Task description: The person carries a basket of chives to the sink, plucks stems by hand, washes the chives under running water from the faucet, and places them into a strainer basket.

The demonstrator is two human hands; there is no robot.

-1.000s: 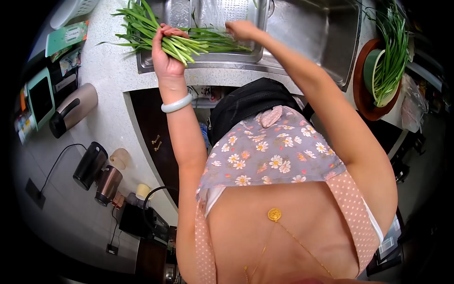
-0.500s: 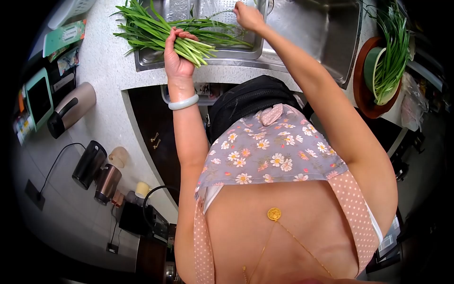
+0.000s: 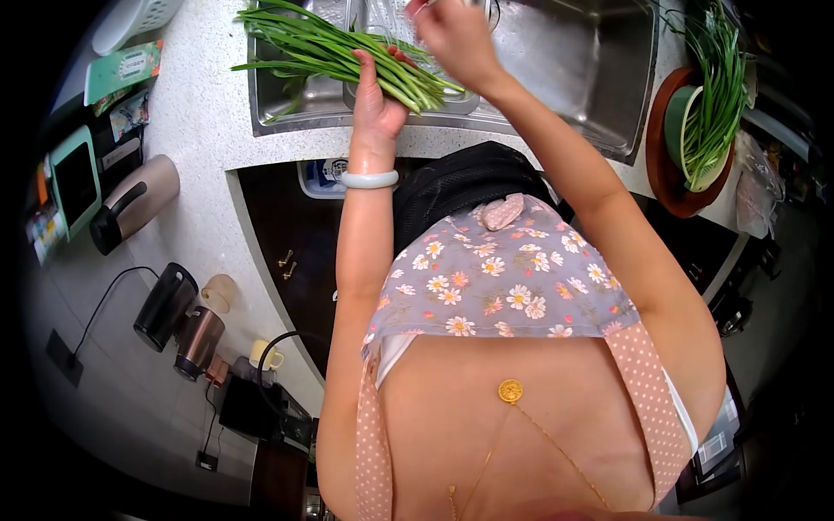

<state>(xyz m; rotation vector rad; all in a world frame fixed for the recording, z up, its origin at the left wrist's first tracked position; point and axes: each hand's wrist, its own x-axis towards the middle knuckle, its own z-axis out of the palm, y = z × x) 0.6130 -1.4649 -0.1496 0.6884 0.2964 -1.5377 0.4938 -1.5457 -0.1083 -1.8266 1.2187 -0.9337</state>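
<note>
My left hand [image 3: 380, 104] is wrapped round a bunch of green chives [image 3: 330, 48], thumb pointing up, over the front of the sink. The pale stem ends point right and the leafy tips left. Some leaves hang into the left basin [image 3: 326, 89]. My right hand [image 3: 459, 43] is raised just right of the stems with its fingers curled. Its fingertips are blurred near the top edge, and what they hold, if anything, cannot be made out. Part of a metal sink insert [image 3: 460, 104] shows beneath the stems.
The right basin [image 3: 578, 69] lies beside my right forearm. On the far right, a green bowl [image 3: 680, 130] with more chives [image 3: 717, 104] stands on a brown round board [image 3: 660, 174]. Along the left are a steel jug [image 3: 149, 195], a black kettle [image 3: 165, 304] and packets [image 3: 130, 65].
My left hand and the chives have moved right. My right hand has come nearer the stems, turned and curled; the thin strand it was pinching is no longer distinguishable.
</note>
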